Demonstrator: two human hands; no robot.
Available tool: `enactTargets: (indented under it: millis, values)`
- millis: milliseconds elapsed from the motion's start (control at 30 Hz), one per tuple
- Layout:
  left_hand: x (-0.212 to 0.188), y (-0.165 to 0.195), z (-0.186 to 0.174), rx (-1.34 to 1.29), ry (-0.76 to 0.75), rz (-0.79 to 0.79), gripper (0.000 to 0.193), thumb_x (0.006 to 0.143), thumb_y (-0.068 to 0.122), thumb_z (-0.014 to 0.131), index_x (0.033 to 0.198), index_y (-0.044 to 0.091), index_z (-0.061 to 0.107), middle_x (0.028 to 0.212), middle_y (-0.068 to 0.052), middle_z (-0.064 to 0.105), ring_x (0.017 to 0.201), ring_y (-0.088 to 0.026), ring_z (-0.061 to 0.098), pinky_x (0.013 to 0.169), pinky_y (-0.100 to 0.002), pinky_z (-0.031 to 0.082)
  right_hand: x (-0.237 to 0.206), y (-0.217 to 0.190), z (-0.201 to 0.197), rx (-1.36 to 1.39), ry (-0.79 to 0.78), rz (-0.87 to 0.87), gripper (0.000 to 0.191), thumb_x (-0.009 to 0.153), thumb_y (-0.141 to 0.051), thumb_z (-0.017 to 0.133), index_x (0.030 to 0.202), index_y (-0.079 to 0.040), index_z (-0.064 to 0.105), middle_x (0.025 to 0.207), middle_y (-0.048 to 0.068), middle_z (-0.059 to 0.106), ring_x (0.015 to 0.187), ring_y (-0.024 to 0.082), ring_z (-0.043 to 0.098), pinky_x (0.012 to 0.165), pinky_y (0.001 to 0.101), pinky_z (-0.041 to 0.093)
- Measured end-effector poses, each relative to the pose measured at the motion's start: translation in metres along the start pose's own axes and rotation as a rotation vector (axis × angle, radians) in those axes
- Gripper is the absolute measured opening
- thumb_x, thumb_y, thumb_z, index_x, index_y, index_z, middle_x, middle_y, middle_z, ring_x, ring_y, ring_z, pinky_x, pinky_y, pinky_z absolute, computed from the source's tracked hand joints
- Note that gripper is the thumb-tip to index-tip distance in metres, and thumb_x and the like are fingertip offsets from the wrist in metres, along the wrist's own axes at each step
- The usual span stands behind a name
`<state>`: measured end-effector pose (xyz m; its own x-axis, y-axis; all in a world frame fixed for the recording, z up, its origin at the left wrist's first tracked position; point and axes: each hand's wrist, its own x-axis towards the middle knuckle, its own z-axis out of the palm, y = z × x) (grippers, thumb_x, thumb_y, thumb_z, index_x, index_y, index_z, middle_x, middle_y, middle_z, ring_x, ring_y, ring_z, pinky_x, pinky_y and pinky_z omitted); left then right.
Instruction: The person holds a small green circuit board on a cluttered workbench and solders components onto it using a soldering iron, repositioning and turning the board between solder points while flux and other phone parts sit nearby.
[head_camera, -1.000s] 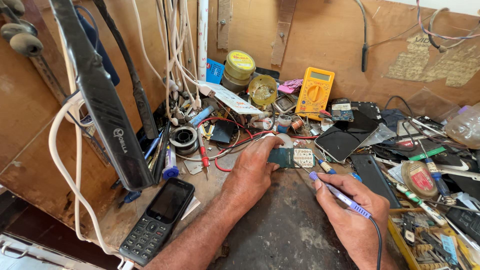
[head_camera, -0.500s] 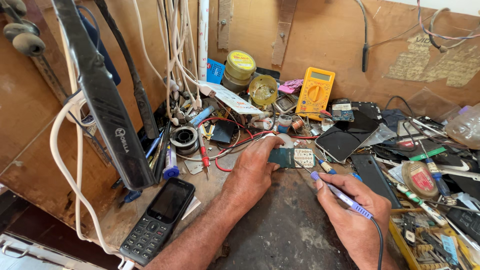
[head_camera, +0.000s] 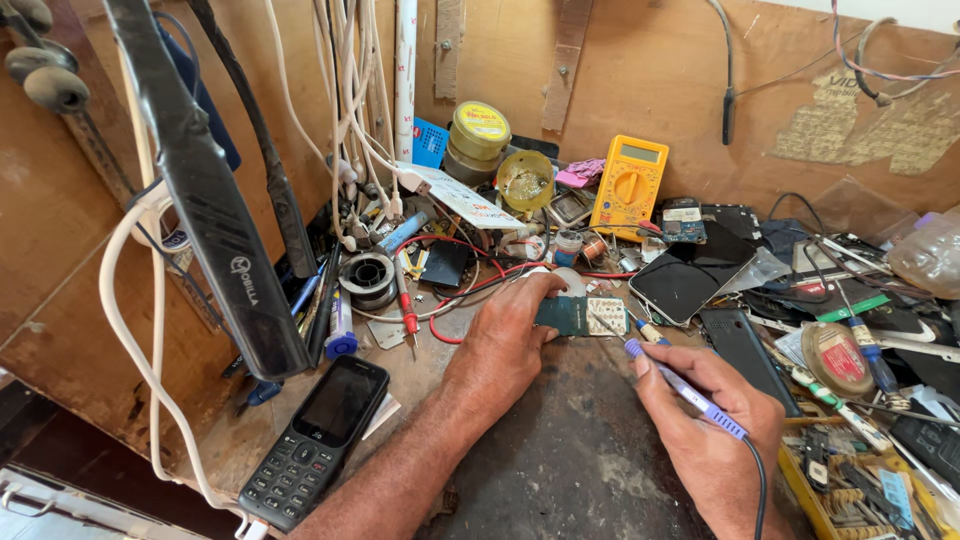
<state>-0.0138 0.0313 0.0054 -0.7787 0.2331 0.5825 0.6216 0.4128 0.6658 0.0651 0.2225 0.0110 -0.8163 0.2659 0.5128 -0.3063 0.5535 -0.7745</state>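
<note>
Wooden bench top (head_camera: 560, 470) — worn, stained, matt. Green circuit board (head_camera: 578, 315) looks dull; soldering iron (head_camera: 685, 392) has smooth purple plastic. Keypad phone (head_camera: 318, 438) — glossy black screen. Yellow multimeter (head_camera: 628, 187), matt plastic, far side.

The left hand (head_camera: 505, 340) covers the near-left part of the circuit board (head_camera: 578, 315) — its components are too small to identify. The soldering iron (head_camera: 680, 390) tip contact point cannot be resolved. The right hand (head_camera: 715, 430) and the iron's cable are cut off by the near edge — as is the keypad phone (head_camera: 315, 440).
</note>
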Motion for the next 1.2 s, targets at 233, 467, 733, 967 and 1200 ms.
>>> enactTargets:
  millis: [233,467,733,967,1200]
  values:
    - [0.002,-0.006,-0.004,-0.061,0.021,-0.075,0.047,0.077,-0.005,0.075,0.121,0.005,0.062,0.11,-0.015,0.068,0.099,-0.033,0.067,0.085,-0.043,0.054,0.003,-0.001,0.003,0.081,0.001,-0.014,0.02,0.095,-0.008,0.07,0.112,0.003,0.075,0.094,0.008,0.077,0.08,0.009,0.071,0.069,0.0223,0.054]
    - [0.01,-0.026,-0.003,-0.277,0.0,-0.327,0.029,0.081,-0.002,0.075,0.109,0.004,0.074,0.091,-0.007,0.078,0.079,-0.012,0.073,0.072,-0.029,0.06,-0.003,-0.001,0.008,0.176,0.093,-0.062,0.027,0.094,-0.003,0.07,0.119,0.006,0.07,0.103,0.012,0.076,0.092,0.012,0.073,0.083,0.0233,0.057]
    - [0.024,-0.053,-0.005,-0.592,0.222,-0.196,0.03,0.084,-0.003,0.074,0.114,0.0,0.069,0.097,-0.006,0.076,0.089,-0.011,0.072,0.078,-0.027,0.059,0.0,-0.003,0.021,0.182,0.21,-0.033,0.028,0.091,0.0,0.075,0.119,0.005,0.071,0.103,0.011,0.075,0.089,0.01,0.069,0.082,0.022,0.054]
    - [0.057,-0.07,0.0,-0.407,0.132,-0.265,0.043,0.079,0.007,0.08,0.12,0.002,0.067,0.093,-0.007,0.081,0.082,-0.01,0.075,0.073,-0.026,0.059,0.004,0.004,0.023,0.172,0.099,-0.152,0.024,0.089,0.0,0.075,0.113,0.004,0.075,0.103,0.009,0.076,0.091,0.008,0.068,0.085,0.0211,0.053]
    - [0.053,-0.082,0.013,-0.492,0.144,-0.251,0.051,0.078,0.004,0.08,0.126,0.001,0.065,0.097,-0.01,0.082,0.084,-0.009,0.074,0.074,-0.026,0.057,0.011,0.011,0.029,0.126,-0.026,-0.108,0.023,0.083,0.001,0.077,0.105,0.005,0.077,0.095,0.01,0.076,0.083,0.009,0.069,0.074,0.0223,0.053]
